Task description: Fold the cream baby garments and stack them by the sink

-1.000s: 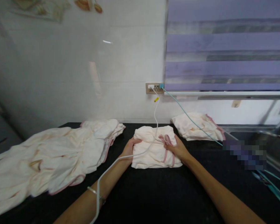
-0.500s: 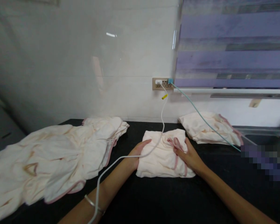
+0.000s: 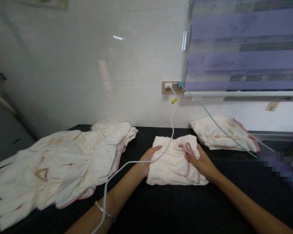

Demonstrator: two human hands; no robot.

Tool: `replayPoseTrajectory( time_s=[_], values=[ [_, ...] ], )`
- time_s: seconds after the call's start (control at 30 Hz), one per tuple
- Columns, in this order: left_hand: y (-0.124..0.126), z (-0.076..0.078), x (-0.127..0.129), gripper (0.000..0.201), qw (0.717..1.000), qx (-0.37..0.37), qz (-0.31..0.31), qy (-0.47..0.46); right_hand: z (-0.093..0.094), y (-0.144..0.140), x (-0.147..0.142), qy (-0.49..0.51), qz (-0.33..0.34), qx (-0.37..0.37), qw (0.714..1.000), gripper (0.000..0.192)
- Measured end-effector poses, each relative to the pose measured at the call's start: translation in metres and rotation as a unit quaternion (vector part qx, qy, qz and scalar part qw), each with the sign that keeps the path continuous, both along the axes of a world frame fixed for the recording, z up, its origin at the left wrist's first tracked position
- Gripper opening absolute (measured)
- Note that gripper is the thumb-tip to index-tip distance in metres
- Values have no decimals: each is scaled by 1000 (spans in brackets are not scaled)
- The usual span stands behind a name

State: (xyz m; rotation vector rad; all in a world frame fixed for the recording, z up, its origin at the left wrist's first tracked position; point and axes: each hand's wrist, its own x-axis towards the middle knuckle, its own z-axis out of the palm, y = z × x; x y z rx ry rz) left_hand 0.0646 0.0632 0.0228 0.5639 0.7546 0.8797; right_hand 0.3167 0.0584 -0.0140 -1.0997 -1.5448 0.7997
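Note:
A cream garment with pink trim (image 3: 171,167), folded into a squarish bundle, lies on the black countertop (image 3: 171,208). My left hand (image 3: 147,159) grips its left edge, thumb on top and the other fingers tucked out of sight beneath. On the opposite side, my right hand (image 3: 202,162) clasps the right edge, its thumb by a pink ribbon bow (image 3: 187,149). A white cable (image 3: 134,161) crosses over the bundle and my left forearm.
Left of me, a larger cream garment with pink edging (image 3: 70,162) lies spread out. Another folded cream garment (image 3: 217,135) sits at the back right, under a teal cable (image 3: 207,112). Both cables reach a wall socket (image 3: 174,87). A sink edge (image 3: 278,136) shows at right.
The whole view has shifted slightly, so everything appears a little further right. Both hands keep the same hold on the folded garment.

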Motion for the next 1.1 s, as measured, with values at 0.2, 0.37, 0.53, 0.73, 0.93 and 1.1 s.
replayPoseTrajectory(
  time_s=[0.2,0.37,0.53,0.73,0.93,1.1],
  values=[
    [2,-3,-1,45,1000,-17,-5,4,-4,6,4,-13,-10,-16,1000,62],
    [0,-1,0,47,1000,-11,-2,4,-3,4,3,-8,5,-9,1000,61],
    [-3,0,1,49,1000,-3,-26,4,0,2,3,-1,14,-23,1000,60],
    [-3,1,3,45,1000,-7,11,14,-1,4,4,-29,-7,-20,999,61],
    [-5,5,4,43,1000,-14,5,20,-3,5,4,-31,-7,-20,999,58],
    [-2,2,3,45,1000,5,20,20,0,3,2,-17,7,2,1000,55]
  ],
)
